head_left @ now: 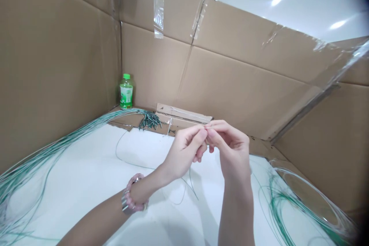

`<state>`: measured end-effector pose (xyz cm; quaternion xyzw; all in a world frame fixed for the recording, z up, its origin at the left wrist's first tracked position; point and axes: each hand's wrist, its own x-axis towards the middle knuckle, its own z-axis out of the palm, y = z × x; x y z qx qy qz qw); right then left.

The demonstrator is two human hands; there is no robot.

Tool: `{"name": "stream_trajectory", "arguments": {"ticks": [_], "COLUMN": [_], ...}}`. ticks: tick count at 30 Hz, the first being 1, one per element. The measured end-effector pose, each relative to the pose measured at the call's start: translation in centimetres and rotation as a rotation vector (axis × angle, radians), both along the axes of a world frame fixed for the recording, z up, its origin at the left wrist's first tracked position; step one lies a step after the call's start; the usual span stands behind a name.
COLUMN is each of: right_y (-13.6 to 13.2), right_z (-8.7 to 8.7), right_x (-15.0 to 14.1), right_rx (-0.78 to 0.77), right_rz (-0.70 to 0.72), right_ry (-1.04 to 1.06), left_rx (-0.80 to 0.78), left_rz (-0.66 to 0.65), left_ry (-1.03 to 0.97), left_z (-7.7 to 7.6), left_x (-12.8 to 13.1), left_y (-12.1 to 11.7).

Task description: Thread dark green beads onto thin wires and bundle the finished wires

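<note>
Raised over the white tabletop (155, 219), my left hand (187, 146) and my right hand (232, 146) meet fingertip to fingertip, each closed in a pinch. A thin green cord (193, 187) hangs from below my left hand, and its pinched part is hidden by the fingers. More of a thin strand curves over the table behind my left wrist, which wears a beaded bracelet (133, 196). At the back left, a bundle of long green cords (57, 144) ends in a cluster of dark, knotted-looking tips (150, 120).
Cardboard walls (155, 65) enclose the table on the left, back and right. A green-capped bottle (126, 91) stands in the back left corner. Loose coils of green cord (278, 209) lie at the right edge. A cardboard strip (184, 113) runs along the back.
</note>
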<state>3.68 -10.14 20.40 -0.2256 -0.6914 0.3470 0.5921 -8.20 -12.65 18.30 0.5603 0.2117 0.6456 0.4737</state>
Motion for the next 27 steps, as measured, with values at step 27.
{"name": "stream_trajectory", "arguments": {"ticks": [27], "right_y": [0.2], "right_z": [-0.4], "right_x": [-0.5], "right_rx": [-0.015], "right_rz": [-0.246], "right_ry": [0.112], "left_rx": [-0.047], "left_rz": [-0.143], "left_ry": [-0.043], "left_z": [-0.9], "left_x": [0.4], "left_y": [0.9]}}
